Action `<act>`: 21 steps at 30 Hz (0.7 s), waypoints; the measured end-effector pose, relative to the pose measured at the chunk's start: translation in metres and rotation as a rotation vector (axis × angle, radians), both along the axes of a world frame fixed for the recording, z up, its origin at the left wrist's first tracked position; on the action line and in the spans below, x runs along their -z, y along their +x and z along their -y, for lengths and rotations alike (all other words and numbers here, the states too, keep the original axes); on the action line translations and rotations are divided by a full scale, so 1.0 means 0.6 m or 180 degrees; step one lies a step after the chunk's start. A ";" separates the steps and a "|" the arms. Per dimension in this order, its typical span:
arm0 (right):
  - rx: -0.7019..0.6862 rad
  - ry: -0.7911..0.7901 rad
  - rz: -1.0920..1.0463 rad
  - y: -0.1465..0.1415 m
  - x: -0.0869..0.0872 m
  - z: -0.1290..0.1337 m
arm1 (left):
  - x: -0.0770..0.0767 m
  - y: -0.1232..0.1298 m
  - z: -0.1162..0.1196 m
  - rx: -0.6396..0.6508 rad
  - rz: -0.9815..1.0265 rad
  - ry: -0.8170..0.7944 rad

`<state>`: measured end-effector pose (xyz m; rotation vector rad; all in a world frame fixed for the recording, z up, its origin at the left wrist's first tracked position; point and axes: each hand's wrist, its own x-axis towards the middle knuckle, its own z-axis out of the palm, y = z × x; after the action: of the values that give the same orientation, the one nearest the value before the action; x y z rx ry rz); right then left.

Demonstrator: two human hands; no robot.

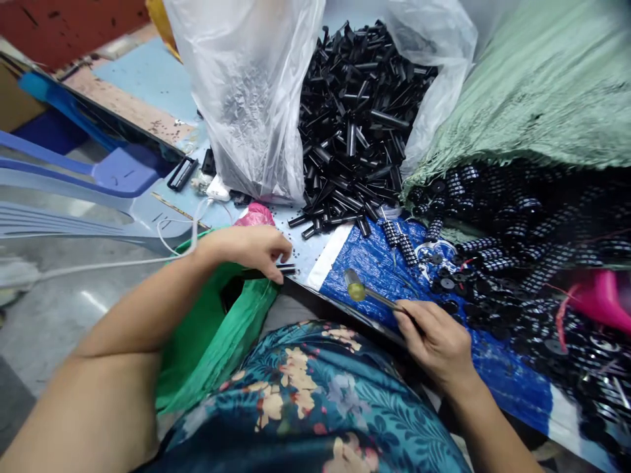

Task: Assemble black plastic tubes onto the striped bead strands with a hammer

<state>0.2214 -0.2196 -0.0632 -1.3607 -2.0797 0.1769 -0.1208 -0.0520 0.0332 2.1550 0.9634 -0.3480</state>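
My right hand (436, 338) is wrapped around the handle of a small hammer (355, 288), whose head has a yellowish end and points left over the blue woven sheet (355, 253). My left hand (254, 251) is at the table's front edge, its fingers bent, with a gap between thumb and forefinger. Just under its thumb lie thin black rods (288, 270), partly covered by the hand; I see no grip on them. Below the left forearm a green sack (246, 328) hangs open, with something dark inside.
A clear plastic bag (246, 98) spills many black tubes (355, 138) on the table. To the right, a green woven sack (542, 85) spills black rollers with white marks (493, 253). Blue plastic chairs (123, 171) stand left, crossed by a white cable (113, 265). A pink object (604, 299) lies far right.
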 end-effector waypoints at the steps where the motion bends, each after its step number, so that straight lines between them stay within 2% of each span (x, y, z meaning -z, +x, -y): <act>1: 0.0120 -0.0004 0.0150 0.002 0.005 -0.002 | -0.008 -0.015 0.000 -0.0041 -0.0035 0.0028; 2: 0.0220 -0.0024 0.0294 0.000 0.011 -0.005 | -0.011 -0.020 0.002 -0.0114 0.0011 0.0185; 4: 0.0297 -0.0100 0.0504 -0.014 0.018 -0.013 | 0.001 0.003 0.005 -0.0348 0.0220 0.0863; 7: 0.0286 -0.0193 0.0475 -0.036 0.015 -0.021 | 0.039 0.079 -0.001 -0.0776 0.0251 0.2016; 9: 0.0299 -0.0233 0.0281 -0.029 0.006 -0.020 | 0.060 0.122 -0.016 -0.1016 0.0053 0.2383; 11: 0.0532 -0.0188 0.0006 0.004 -0.004 -0.018 | 0.072 0.146 -0.037 -0.1204 -0.0168 0.2441; 12: 0.0832 -0.0098 -0.0114 0.028 -0.010 -0.016 | 0.076 0.151 -0.049 -0.1283 -0.0279 0.2401; 15: 0.2344 0.0255 -0.0134 0.118 -0.027 -0.018 | 0.080 0.150 -0.082 -0.1340 -0.0371 0.2116; 17: 0.3113 0.0122 0.0174 0.170 -0.036 -0.030 | 0.074 0.145 -0.092 -0.1375 -0.0322 0.1986; 19: 0.3355 -0.0288 0.0496 0.206 -0.039 -0.053 | 0.066 0.138 -0.095 -0.1493 -0.0267 0.1855; 21: 0.3349 -0.0649 0.0655 0.225 -0.039 -0.078 | 0.058 0.124 -0.094 -0.1776 -0.0144 0.1607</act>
<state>0.3566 -0.1727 -0.0397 -2.4758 -1.2493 -0.2154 -0.0463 0.0042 -0.0016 2.1837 1.7645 0.1379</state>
